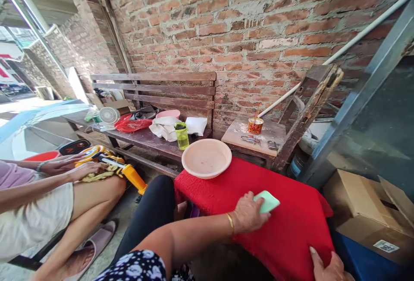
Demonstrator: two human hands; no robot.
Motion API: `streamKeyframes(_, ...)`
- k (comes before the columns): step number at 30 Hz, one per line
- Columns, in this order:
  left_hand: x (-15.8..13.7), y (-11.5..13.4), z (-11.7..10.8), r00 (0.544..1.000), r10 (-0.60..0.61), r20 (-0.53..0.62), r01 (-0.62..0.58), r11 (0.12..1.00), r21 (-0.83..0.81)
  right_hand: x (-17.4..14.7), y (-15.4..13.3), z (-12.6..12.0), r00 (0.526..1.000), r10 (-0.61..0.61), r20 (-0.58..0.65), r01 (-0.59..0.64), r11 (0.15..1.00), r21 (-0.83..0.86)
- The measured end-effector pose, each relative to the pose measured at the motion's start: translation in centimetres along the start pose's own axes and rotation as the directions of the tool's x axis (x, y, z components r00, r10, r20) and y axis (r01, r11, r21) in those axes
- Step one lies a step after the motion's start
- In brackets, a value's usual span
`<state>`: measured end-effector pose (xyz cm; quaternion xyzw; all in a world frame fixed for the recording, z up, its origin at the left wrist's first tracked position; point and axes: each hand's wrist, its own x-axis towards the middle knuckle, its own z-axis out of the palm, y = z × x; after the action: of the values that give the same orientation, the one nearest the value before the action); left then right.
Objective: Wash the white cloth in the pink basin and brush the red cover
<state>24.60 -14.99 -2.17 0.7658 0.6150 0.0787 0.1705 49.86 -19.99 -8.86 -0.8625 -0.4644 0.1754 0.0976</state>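
My left hand, wearing a gold-coloured bracelet, grips a flat mint-green piece with rounded corners. Its exact kind I cannot make out. The hand is low over a red cloth that covers the surface in front of me. At the bottom right, my right hand rests on the edge of the same cloth, fingers apart and nothing visible in it; part of it is cut off by the frame. A pale pink plastic basin stands at the cloth's far left corner.
A wooden bench bears a green bottle, a red bag and a fan. Right of it, a wooden chair holds a tin and padlocks. A cardboard box stands right. Another person's hands hold a yellow object.
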Motion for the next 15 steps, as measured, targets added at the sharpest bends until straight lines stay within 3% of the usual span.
streamKeyframes(4,-3.0,-9.1,-3.4,0.965,-0.214,-0.151,0.236,0.96,0.151,-0.7,-0.7,0.2,0.998,0.034,-0.045,-0.035,0.999,-0.018)
streamKeyframes(7,-4.8,-12.4,-4.0,0.933,-0.304,-0.195,0.341,0.918,0.202,-1.0,-1.2,0.0,0.997,0.058,-0.045,-0.058,0.998,-0.019)
streamKeyframes(9,-5.4,-11.7,-3.0,0.927,-0.32,-0.198,0.358,0.912,0.202,-1.1,-1.4,-0.2,0.996,0.07,-0.052,-0.07,0.998,-0.006)
streamKeyframes(11,-5.6,-8.9,-1.0,0.944,-0.271,-0.189,0.305,0.935,0.182,-1.2,-1.5,-0.3,0.995,0.084,-0.061,-0.084,0.996,0.006)
streamKeyframes(15,-5.5,-2.2,2.8,0.997,0.026,-0.068,-0.018,0.993,0.112,-1.1,-1.4,-0.3,0.995,0.069,-0.068,-0.068,0.998,0.017)
